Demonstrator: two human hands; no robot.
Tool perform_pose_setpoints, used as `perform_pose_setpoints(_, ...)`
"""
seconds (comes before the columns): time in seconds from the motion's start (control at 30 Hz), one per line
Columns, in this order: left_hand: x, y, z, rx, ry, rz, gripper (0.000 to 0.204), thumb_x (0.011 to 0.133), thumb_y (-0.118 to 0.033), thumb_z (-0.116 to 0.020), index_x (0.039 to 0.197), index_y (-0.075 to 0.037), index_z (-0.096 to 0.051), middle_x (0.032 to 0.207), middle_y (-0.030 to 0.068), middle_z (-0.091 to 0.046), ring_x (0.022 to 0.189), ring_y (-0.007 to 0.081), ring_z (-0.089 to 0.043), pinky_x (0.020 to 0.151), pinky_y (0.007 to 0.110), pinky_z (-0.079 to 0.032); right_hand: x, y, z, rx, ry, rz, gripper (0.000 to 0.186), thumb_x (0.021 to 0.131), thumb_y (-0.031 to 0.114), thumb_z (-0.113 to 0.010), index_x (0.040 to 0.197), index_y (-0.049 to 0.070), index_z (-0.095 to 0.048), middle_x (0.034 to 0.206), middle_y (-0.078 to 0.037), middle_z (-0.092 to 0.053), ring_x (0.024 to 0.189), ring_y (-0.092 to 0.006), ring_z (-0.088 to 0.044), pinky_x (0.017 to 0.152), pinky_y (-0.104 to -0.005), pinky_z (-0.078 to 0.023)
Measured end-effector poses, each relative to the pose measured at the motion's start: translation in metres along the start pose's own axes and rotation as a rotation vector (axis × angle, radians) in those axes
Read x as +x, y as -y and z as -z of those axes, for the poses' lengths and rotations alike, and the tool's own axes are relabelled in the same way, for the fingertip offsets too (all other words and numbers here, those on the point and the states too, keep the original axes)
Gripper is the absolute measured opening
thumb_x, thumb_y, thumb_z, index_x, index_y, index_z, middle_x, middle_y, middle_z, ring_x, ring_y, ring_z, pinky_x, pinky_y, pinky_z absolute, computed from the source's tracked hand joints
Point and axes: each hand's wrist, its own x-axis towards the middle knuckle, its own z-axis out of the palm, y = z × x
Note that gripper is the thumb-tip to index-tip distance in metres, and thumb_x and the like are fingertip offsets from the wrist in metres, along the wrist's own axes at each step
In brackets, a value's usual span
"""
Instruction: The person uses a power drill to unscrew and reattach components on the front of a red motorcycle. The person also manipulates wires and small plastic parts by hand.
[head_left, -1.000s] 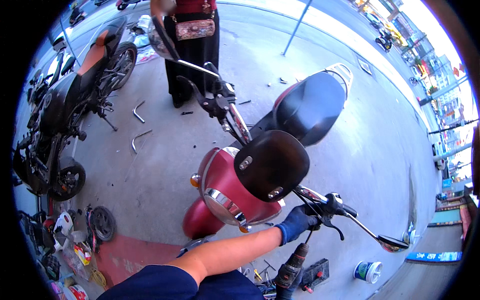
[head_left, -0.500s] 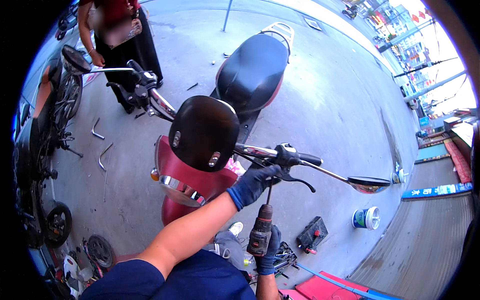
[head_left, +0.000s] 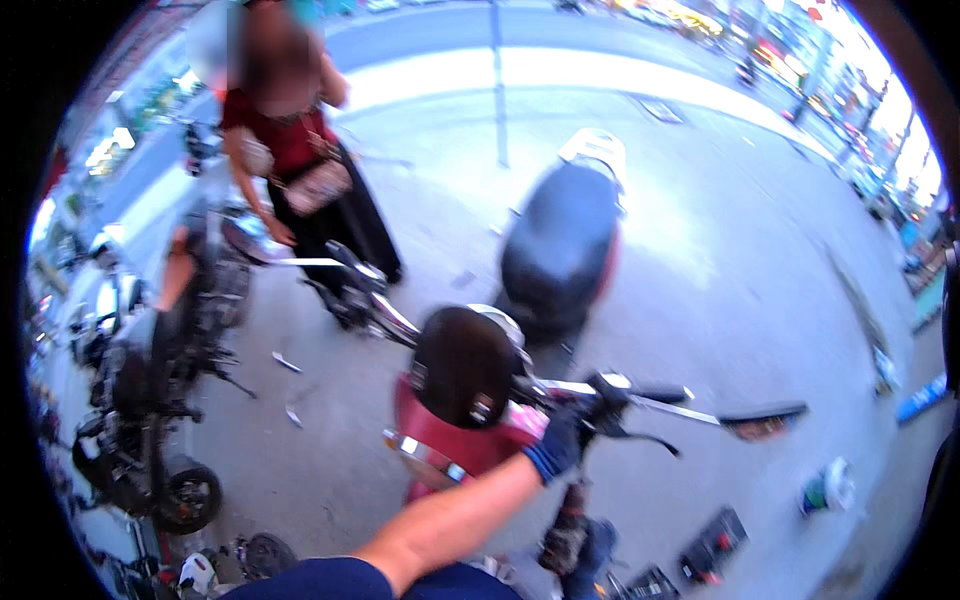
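Note:
A red scooter (head_left: 450, 420) with a black front panel (head_left: 465, 365) stands before me, its black seat (head_left: 565, 235) farther off. My left hand (head_left: 562, 445), in a dark blue glove, reaches to the right handlebar (head_left: 600, 395), just beside the brake lever (head_left: 650, 440). Motion blur smears its fingers, so their grip is unclear. Below it, my gloved right hand (head_left: 597, 548) is closed round a power drill (head_left: 563, 535) pointing up toward the lever mount. Where the drill's tip ends is too blurred to see.
A person (head_left: 310, 160) in a red top and black skirt stands beyond the left mirror (head_left: 248, 240). Parked motorcycles (head_left: 150, 370) line the left side. On the floor at right are a black box (head_left: 713, 545) and a white bucket (head_left: 828, 487). Thin metal pieces (head_left: 287, 362) lie at left.
The view has tilted up, so the scooter sits lower and farther right, and more of the person and street shows. My hands stay near the right handlebar; the drill remains in my right hand.

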Motion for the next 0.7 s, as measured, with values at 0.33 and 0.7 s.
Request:
perform_pose_setpoints(0.33, -0.003, -0.008, -0.022, -0.01, -0.044, 0.061, 0.031, 0.095, -0.021, -0.051, 0.115, 0.001, -0.058, 0.108, 0.014, -0.065, 0.1, 0.0238, -0.063, 0.092, 0.035, -0.051, 0.026, -0.007, 0.049, -0.127, 0.13, 0.015, 0.035, 0.072, 0.013, -0.061, 0.106, 0.012, -0.062, 0.083, -0.004, -0.055, 0.083, -0.0246, -0.053, 0.084, -0.0415, -0.041)
perform_pose_setpoints(0.7, -0.01, -0.015, -0.041, 0.019, -0.043, 0.098, 0.035, 0.095, -0.023, -0.052, 0.122, 0.0, -0.053, 0.111, 0.0135, -0.064, 0.1, 0.0231, -0.063, 0.092, 0.034, -0.049, 0.01, -0.003, 0.026, -0.071, 0.069, 0.011, 0.036, 0.071, 0.017, -0.066, 0.105, 0.01, -0.059, 0.083, -0.007, -0.055, 0.086, -0.0275, -0.053, 0.086, -0.0435, -0.04)
